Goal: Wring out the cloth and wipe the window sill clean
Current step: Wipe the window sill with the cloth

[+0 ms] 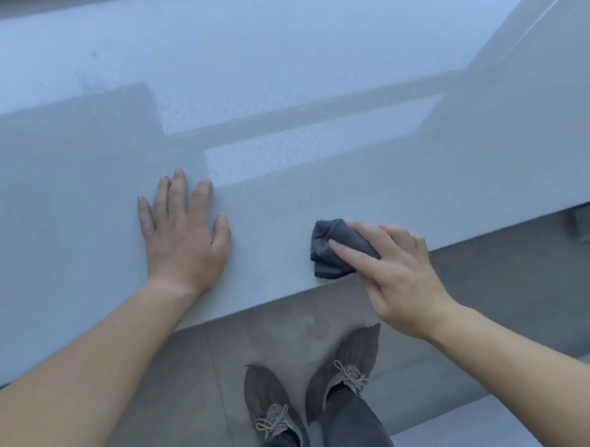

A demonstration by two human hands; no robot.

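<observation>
You're mid-wipe — right hand (395, 273) pinning the bunched cloth (333, 252) at the sill's (470, 162) near edge, left hand (182, 234) flat, holding nothing. Next, probably sweep further in.

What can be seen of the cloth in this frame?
The cloth is small, dark grey and soft-looking, bunched into a crumpled wad rather than spread flat. It lies on the pale window sill, close to its near edge, right of centre. The right hand presses down on it, fingers over its right part. The left hand rests flat on the sill, apart from it. Whether it is damp cannot be told.
</observation>
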